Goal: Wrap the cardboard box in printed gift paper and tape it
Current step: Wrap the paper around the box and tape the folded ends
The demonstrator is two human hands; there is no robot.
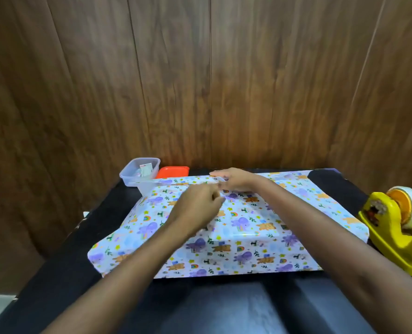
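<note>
Left grip [197, 206] clenches, pinching a pale tape strip [221, 189] at the seam; right grip [234, 180] lies released, fingers straight, pressing gift paper [248, 227] on the dark surface [99, 225].

No readable text or labels anywhere

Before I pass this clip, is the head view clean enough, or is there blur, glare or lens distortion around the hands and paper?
Head view: wide-angle distortion bows the wall panels; the whole frame is soft; left hand and right hand are blurred, so whether their fingers hold anything is unclear; a small glare patch sits on the gift paper.
</note>
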